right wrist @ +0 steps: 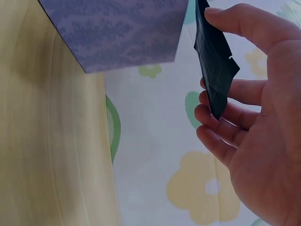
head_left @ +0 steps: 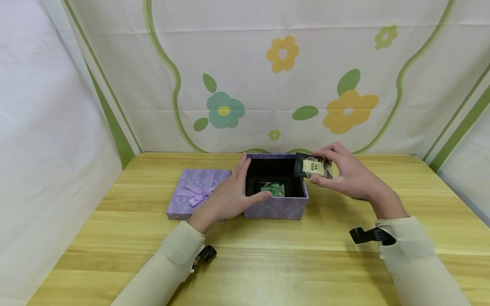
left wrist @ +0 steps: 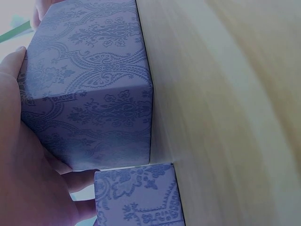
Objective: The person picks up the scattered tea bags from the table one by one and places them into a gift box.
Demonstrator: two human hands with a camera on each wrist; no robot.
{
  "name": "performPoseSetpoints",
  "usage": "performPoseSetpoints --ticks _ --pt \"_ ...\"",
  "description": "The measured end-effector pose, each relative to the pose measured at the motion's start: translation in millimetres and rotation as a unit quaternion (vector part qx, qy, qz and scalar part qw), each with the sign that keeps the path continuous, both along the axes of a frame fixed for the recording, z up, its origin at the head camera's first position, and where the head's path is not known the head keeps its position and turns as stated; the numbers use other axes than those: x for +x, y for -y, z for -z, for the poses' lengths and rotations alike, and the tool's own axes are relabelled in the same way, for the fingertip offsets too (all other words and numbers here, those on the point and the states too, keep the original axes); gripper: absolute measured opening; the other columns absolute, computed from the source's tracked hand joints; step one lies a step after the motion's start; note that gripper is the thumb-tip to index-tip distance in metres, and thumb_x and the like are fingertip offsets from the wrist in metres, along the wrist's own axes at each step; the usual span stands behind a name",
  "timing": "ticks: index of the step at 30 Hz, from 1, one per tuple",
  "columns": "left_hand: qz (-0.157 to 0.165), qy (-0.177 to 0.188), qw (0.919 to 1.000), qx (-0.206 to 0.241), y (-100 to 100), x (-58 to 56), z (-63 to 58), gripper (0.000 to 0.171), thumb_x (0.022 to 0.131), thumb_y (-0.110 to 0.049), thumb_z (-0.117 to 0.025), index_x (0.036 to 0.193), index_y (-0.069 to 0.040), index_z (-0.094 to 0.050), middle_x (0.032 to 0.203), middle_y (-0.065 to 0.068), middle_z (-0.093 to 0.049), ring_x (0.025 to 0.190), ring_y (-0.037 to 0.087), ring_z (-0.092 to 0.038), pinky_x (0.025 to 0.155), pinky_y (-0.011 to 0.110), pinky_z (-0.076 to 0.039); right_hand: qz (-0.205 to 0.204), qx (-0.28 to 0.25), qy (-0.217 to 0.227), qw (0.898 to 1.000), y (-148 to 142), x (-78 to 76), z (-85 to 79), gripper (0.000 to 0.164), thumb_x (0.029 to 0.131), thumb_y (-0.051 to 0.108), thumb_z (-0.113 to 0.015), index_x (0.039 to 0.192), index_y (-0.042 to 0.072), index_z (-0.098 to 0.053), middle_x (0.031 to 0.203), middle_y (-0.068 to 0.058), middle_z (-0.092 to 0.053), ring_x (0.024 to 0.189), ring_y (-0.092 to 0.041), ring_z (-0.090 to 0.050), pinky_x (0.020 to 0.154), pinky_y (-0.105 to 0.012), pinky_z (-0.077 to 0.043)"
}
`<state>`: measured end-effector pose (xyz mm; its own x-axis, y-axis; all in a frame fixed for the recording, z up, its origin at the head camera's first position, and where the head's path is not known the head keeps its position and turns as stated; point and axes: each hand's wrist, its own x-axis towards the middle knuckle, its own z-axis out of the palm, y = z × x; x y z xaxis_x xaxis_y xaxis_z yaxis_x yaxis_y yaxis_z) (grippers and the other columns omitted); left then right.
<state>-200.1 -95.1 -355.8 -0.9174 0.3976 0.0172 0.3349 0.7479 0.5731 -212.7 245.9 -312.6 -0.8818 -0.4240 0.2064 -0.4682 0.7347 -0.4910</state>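
Observation:
My right hand [head_left: 350, 170] pinches a flat black sachet [head_left: 302, 165] with a cream label, thumb on one side and fingertips on the other. It holds the sachet over the right rim of a purple patterned box [head_left: 275, 208]; the right wrist view shows the sachet's dark plain back [right wrist: 214, 66]. Straight fingers of my left hand [head_left: 229, 191] lie along the box's left side, with the thumb across the front rim. Inside the black-lined box lies a green packet [head_left: 273, 189]. The left wrist view shows the box's patterned walls [left wrist: 94, 70] beside the palm.
The purple lid [head_left: 187, 187] with a ribbon bow lies left of the box, partly behind my left hand. A small dark green edge of something [head_left: 359, 198] shows beside my right wrist. A flowered cloth [head_left: 245, 63] hangs behind the wooden table [head_left: 268, 263].

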Motion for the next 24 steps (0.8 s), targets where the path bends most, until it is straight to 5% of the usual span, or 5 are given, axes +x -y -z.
performPoseSetpoints --ticks 24 --pt "-0.004 0.007 1.0 0.003 -1 0.5 -0.3 0.117 0.088 -0.092 -0.05 0.171 -0.034 0.009 0.174 -0.021 0.02 0.141 0.036 -0.059 0.103 0.055 -0.055 -0.04 -0.005 -0.059 0.997 45 2.0 16.2 0.073 0.093 0.036 -0.084 0.152 0.004 -0.056 0.136 -0.011 -0.049 0.118 -0.026 -0.053 0.101 -0.051 -0.047"
